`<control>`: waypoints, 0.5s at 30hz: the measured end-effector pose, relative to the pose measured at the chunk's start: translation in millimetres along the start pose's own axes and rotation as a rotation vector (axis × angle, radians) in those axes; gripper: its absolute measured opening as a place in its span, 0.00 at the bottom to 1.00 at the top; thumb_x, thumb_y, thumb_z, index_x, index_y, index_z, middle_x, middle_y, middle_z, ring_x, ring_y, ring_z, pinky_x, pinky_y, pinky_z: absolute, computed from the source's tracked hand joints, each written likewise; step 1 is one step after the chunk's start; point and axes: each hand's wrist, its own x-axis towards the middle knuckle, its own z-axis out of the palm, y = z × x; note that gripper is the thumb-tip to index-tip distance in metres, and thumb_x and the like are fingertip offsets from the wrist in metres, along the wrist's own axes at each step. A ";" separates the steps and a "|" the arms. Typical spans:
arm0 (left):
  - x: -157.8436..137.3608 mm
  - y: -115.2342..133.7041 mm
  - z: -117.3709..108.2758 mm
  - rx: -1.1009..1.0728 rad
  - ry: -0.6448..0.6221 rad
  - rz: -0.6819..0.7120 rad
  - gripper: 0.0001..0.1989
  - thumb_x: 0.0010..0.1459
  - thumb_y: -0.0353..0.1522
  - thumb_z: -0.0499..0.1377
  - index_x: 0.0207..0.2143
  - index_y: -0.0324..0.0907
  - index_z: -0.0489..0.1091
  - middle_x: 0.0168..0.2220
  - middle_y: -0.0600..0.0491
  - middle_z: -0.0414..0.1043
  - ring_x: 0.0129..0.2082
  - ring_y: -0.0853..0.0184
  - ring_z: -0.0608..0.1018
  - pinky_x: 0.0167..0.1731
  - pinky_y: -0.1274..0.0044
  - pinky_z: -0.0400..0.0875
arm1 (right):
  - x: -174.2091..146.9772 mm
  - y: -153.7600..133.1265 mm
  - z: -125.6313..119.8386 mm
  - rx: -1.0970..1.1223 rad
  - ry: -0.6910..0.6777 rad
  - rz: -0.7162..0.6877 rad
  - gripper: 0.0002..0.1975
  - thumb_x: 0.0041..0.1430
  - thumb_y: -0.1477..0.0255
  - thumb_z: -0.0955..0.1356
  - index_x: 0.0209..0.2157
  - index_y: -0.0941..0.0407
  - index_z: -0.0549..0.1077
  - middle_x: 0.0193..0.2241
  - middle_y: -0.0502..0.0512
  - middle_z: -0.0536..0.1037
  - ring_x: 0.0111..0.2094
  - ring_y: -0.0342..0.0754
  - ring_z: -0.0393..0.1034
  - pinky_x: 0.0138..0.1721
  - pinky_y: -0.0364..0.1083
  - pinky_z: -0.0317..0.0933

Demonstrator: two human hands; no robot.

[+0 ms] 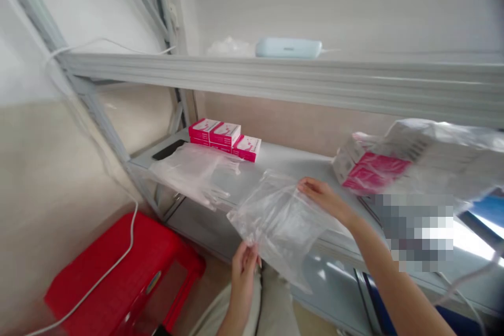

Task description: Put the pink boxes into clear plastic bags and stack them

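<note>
A clear plastic bag is stretched between my two hands at the front edge of the shelf. My left hand pinches its lower left corner. The fingers of my right hand are closed on its upper right edge. To the left lies a stack of flat clear bags, partly hanging over the shelf edge. Behind them stand several pink and white boxes. At the right, a large clear wrapping holds more pink and white boxes.
The grey metal shelf sits under an upper shelf beam. A light blue case rests above. A black flat object lies at the back left. A red plastic stool stands lower left, a white cable across it.
</note>
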 end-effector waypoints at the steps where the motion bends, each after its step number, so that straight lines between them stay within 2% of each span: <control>1: -1.2 7.7 -4.3 0.003 -0.003 0.034 0.28 0.42 0.56 0.62 0.25 0.39 0.71 0.17 0.57 0.59 0.19 0.73 0.62 0.22 0.79 0.58 | -0.3 -9.6 -0.3 -0.009 0.020 -0.005 0.17 0.55 0.54 0.64 0.28 0.54 0.71 0.22 0.49 0.69 0.24 0.44 0.62 0.26 0.44 0.55; 4: -1.9 31.8 -19.0 0.024 0.000 0.130 0.25 0.48 0.54 0.59 0.24 0.39 0.69 0.20 0.55 0.61 0.22 0.72 0.63 0.25 0.79 0.60 | 7.6 -41.5 2.9 -0.014 0.052 -0.027 0.17 0.55 0.53 0.65 0.31 0.53 0.71 0.22 0.49 0.69 0.22 0.44 0.60 0.23 0.43 0.54; 9: 9.8 75.6 -46.8 0.106 0.014 0.287 0.22 0.57 0.50 0.54 0.26 0.40 0.68 0.22 0.54 0.62 0.24 0.70 0.64 0.26 0.78 0.60 | 41.0 -93.7 21.5 0.010 0.073 -0.131 0.17 0.53 0.54 0.66 0.37 0.53 0.72 0.23 0.49 0.70 0.22 0.43 0.60 0.23 0.42 0.53; 13: 26.7 113.2 -67.0 0.198 0.193 0.470 0.18 0.56 0.48 0.57 0.28 0.41 0.70 0.29 0.50 0.66 0.32 0.66 0.69 0.34 0.77 0.65 | 79.5 -123.0 43.5 0.002 0.071 -0.164 0.21 0.52 0.52 0.66 0.40 0.53 0.72 0.22 0.49 0.69 0.21 0.43 0.60 0.21 0.42 0.52; 15: 40.2 127.4 -75.7 0.148 0.221 0.479 0.19 0.54 0.48 0.57 0.29 0.41 0.70 0.32 0.49 0.67 0.34 0.64 0.71 0.34 0.77 0.67 | 105.6 -130.9 56.9 0.001 0.063 -0.194 0.21 0.52 0.52 0.64 0.39 0.54 0.72 0.26 0.51 0.72 0.24 0.43 0.63 0.24 0.42 0.55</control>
